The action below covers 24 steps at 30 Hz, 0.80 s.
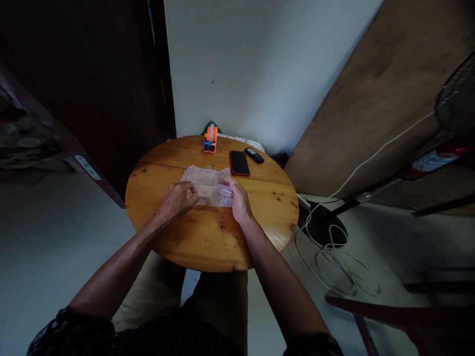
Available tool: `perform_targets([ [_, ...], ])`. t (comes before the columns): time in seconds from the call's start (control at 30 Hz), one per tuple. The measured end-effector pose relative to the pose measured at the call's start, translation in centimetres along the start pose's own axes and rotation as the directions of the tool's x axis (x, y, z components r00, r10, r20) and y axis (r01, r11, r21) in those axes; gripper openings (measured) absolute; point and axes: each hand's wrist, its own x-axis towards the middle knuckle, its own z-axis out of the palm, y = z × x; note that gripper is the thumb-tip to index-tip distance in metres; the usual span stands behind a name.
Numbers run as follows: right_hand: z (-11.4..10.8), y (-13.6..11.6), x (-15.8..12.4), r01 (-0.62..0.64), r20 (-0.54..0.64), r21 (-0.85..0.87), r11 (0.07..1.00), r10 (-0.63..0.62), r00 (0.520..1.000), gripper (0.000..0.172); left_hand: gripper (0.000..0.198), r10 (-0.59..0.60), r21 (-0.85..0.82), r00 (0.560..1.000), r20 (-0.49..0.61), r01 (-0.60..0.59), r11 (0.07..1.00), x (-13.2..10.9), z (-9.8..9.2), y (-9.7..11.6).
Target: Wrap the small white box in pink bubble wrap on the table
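A sheet of clear bubble wrap (pixel 208 176) lies on the round wooden table, its near part folded over. Something pale seems to show through the folded part, too unclear to name. My left hand (pixel 180 199) is closed at the left edge of the fold, fingers curled onto the wrap. At the right edge, my right hand (pixel 239 199) has its thumb and fingers closed around the folded wrap. Both palms face inward, and the fingertips are partly hidden.
Behind the wrap stand an orange and blue tape dispenser (pixel 211 138), a red-edged black phone or case (pixel 239 163) and a small black handset (pixel 254 155). The wooden table (pixel 218 247) meets a wall at the back. Coiled white cable (pixel 345 267) and a fan base (pixel 326 225) sit on the floor at right.
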Motion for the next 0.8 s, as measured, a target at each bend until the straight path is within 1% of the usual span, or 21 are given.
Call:
perform_targets([
  [0.1, -0.1, -0.5, 0.0, 0.027, 0.038, -0.007, 1.0, -0.027, 0.999, 0.054, 0.016, -0.073, 0.008, 0.995, 0.061, 0.073, 0.997, 1.6, -0.1, 0.2],
  [0.17, -0.2, -0.7, -0.1, 0.035, 0.042, -0.035, 0.999, -0.033, 0.999, 0.056, 0.017, -0.093, 0.001, 0.992, 0.082, 0.093, 0.996, 2.5, 0.0, 0.3],
  [0.23, -0.2, -0.6, -0.2, -0.005, 0.033, -0.08, 0.997, 0.007, 0.999, 0.059, 0.018, -0.097, -0.034, 0.991, 0.097, 0.1, 0.994, 3.3, 0.2, 0.3],
  [0.33, -0.2, -0.4, -0.3, -0.108, 0.011, -0.118, 0.987, 0.11, 0.994, 0.051, 0.018, -0.106, -0.125, 0.986, 0.128, 0.122, 0.985, 4.0, 0.9, 0.2],
  [0.43, -0.2, -0.1, -0.1, -0.154, -0.028, -0.115, 0.981, 0.152, 0.988, 0.044, 0.015, -0.124, -0.229, 0.979, 0.161, 0.159, 0.96, 4.3, 1.9, 0.0],
  [0.5, -0.2, 0.0, 0.1, -0.182, -0.045, -0.102, 0.978, 0.178, 0.983, 0.043, 0.013, -0.123, -0.286, 0.978, 0.17, 0.168, 0.943, 4.4, 2.5, -0.3],
  [0.57, -0.2, -0.1, 0.2, -0.217, -0.041, -0.083, 0.973, 0.215, 0.976, 0.044, 0.015, -0.115, -0.337, 0.979, 0.166, 0.166, 0.927, 4.4, 2.8, -0.5],
  [0.63, -0.2, -0.2, 0.2, -0.231, -0.039, -0.087, 0.969, 0.228, 0.973, 0.046, 0.018, -0.113, -0.395, 0.979, 0.172, 0.173, 0.902, 4.5, 2.9, -0.7],
  [0.8, -0.5, -1.0, -0.5, -0.198, -0.048, -0.178, 0.964, 0.193, 0.98, 0.046, 0.018, -0.136, -0.476, 0.962, 0.235, 0.236, 0.848, 4.0, 2.4, -0.6],
])
